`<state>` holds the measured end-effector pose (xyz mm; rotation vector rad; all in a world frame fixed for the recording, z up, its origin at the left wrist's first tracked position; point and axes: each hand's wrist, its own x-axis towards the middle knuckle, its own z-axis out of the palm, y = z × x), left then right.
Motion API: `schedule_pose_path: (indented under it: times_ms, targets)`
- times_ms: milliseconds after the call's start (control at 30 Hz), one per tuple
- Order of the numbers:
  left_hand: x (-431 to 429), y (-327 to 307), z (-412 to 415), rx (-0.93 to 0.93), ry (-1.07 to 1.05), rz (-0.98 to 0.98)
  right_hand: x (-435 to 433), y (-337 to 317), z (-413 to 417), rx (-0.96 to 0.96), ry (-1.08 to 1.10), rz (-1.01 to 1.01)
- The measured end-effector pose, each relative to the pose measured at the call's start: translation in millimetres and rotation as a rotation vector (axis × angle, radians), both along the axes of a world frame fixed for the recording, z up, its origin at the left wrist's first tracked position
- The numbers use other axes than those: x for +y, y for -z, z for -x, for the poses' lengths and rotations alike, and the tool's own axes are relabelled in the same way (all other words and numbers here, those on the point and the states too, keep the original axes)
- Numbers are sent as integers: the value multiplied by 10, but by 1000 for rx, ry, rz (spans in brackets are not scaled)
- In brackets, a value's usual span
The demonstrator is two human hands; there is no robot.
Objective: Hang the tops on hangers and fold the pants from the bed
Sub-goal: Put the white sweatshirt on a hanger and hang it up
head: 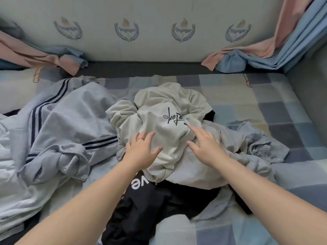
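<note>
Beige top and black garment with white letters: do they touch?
Touching. The head view shows the beige top lying on the black garment, its lower edge covering part of the white letters.

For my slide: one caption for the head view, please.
Left hand and right hand reach for the crumpled beige top on the bed.

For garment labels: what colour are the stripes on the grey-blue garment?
Dark navy stripes; the head view shows them best.

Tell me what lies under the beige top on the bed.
Under the beige top lie a grey garment and, lower, a black garment with white letters. Both show only at its edges; whatever else the top covers cannot be seen.
</note>
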<state>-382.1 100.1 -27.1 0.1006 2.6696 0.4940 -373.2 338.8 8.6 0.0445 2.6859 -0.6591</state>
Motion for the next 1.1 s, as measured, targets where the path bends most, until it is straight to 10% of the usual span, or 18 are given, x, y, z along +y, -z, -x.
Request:
schedule_pose_path:
  times_ms: [267,467,1100]
  targets:
    - [370,1506,2271,196,-191,4,-105,1514,2166,317,22,-154]
    - [403,2900,2319,521,-214,113,-259,2672,3258,221,-65,-205]
    - [448,2904,2360,466,-231,204,-275,2956,3225,505,-7,-114]
